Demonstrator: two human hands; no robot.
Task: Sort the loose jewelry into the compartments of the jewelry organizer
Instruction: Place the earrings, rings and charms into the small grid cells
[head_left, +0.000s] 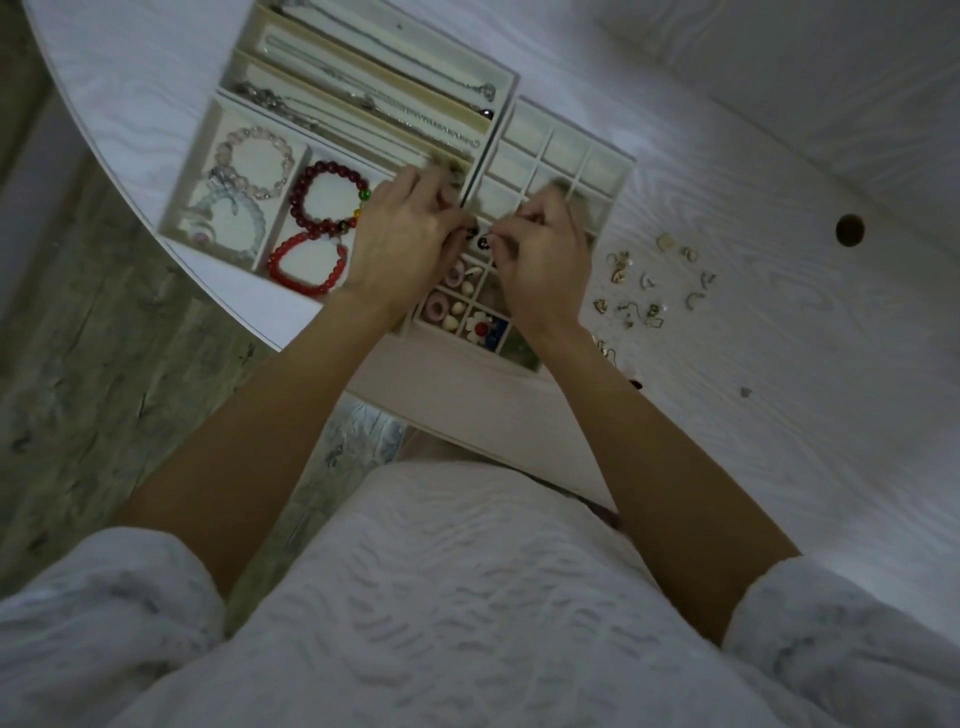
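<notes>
The white jewelry organizer (613, 171) lies on the table, with long necklace slots at the back, bracelet bays at the left and a grid of small cells at the right. My left hand (400, 244) and my right hand (545, 254) meet over the grid, fingertips pinched together on small dark earrings (478, 240) between them. A dark red bead bracelet (327, 200) and a bright red one (306, 267) lie in a left bay. Near cells hold pink rings (441, 307) and a flower piece (478, 326). Loose earrings (649, 291) lie scattered to the right.
The white wood-grain table (779, 338) has a round cable hole (850, 229) at the right. Its curved edge runs at the left over grey flooring (104, 338). Pale bead bracelets (249, 171) fill the leftmost bay. My white garment (467, 597) fills the foreground.
</notes>
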